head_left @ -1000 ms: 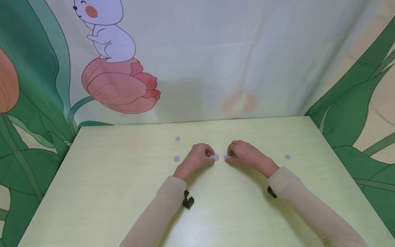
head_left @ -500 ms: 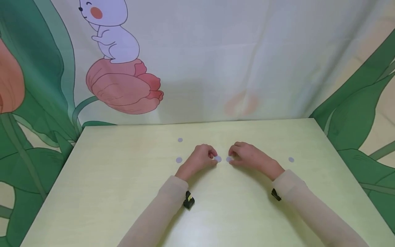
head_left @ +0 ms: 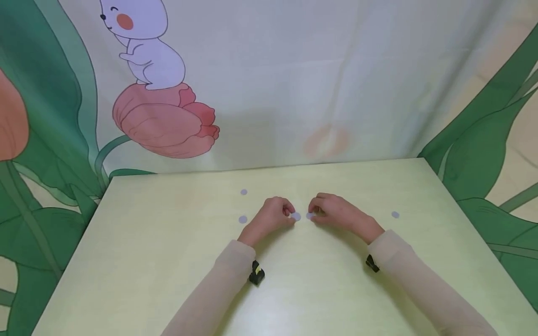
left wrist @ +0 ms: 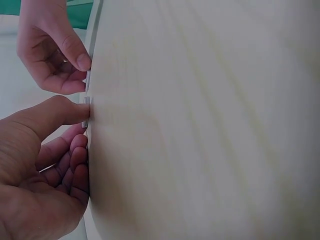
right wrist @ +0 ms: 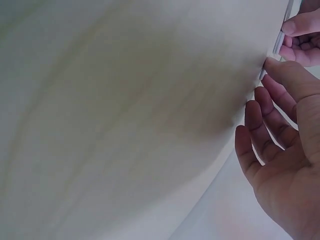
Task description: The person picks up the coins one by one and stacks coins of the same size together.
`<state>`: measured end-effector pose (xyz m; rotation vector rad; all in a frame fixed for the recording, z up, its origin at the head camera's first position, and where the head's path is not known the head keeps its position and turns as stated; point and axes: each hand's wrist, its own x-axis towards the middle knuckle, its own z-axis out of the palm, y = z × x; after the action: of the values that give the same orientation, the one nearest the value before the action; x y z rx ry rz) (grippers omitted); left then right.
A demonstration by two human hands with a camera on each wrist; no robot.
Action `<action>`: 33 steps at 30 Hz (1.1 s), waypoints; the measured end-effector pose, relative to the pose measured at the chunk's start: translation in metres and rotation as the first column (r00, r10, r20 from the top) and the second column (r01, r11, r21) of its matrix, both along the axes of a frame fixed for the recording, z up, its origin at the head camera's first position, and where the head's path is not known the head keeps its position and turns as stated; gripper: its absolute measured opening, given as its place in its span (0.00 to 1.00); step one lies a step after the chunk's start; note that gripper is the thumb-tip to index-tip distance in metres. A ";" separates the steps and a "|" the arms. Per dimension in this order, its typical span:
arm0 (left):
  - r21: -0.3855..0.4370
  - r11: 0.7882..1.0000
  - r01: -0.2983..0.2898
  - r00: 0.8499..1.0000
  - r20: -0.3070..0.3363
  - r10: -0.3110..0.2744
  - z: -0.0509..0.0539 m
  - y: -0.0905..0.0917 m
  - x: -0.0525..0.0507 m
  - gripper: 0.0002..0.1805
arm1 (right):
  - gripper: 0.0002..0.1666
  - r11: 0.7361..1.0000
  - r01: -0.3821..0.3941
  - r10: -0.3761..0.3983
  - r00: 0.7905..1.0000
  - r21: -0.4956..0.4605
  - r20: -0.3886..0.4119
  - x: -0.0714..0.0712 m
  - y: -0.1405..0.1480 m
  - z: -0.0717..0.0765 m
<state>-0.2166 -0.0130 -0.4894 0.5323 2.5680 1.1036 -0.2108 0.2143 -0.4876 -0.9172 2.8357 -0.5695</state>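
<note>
Near the middle of the table, my left hand [head_left: 273, 215] pinches a small pale purple disc [head_left: 296, 216] between thumb and fingers. Just right of it, my right hand [head_left: 336, 212] pinches a second such disc [head_left: 309, 216], partly covered by the fingers. A narrow gap separates the two discs. Seen from the left wrist, the left-hand disc [left wrist: 86, 112] appears edge-on as a thin, layered piece close to the tabletop. The right hand [left wrist: 52, 47] is above it in that view, its thumb and finger on the other disc's edge.
Three loose pale discs lie on the light yellow table [head_left: 168, 261]: a far left disc [head_left: 244, 192], a near left disc [head_left: 243, 219] and a right disc [head_left: 395, 214]. A cloth backdrop [head_left: 269, 84] with printed flowers hangs behind the table's far edge.
The two held discs are very slightly closer together. Both hands keep their grip, and the loose discs stay where they were; the head view has shifted a little.
</note>
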 end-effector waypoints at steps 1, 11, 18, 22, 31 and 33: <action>0.001 1.000 -0.001 1.000 -0.003 0.001 0.001 0.000 0.000 0.10 | 0.09 1.000 -0.006 0.006 1.000 -0.002 -0.001 0.000 0.000 0.001; -0.023 0.999 -0.028 0.999 0.015 0.028 0.008 0.003 0.003 0.10 | 0.09 0.999 -0.040 0.040 0.999 -0.013 0.004 0.000 -0.001 0.005; -0.013 1.000 -0.002 1.000 0.030 0.002 0.008 0.010 0.003 0.09 | 0.07 0.999 -0.020 0.022 0.999 -0.041 0.030 0.001 0.007 0.006; -0.060 0.998 0.008 1.000 0.019 -0.007 0.006 0.010 0.003 0.09 | 0.07 0.999 -0.036 0.036 0.999 -0.026 0.035 0.000 0.007 0.003; -0.122 0.992 0.040 0.999 -0.019 -0.043 0.008 0.002 0.001 0.10 | 0.07 0.998 -0.060 0.061 0.997 -0.009 0.037 -0.005 -0.002 0.005; -0.127 0.991 0.047 0.998 -0.024 -0.050 0.008 -0.001 0.002 0.10 | 0.07 0.998 -0.061 0.061 0.997 -0.005 0.050 -0.006 -0.004 0.005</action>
<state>-0.2150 -0.0140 -0.4812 0.5787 2.6123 0.9164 -0.2170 0.2103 -0.4830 -0.9723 2.7535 -0.5812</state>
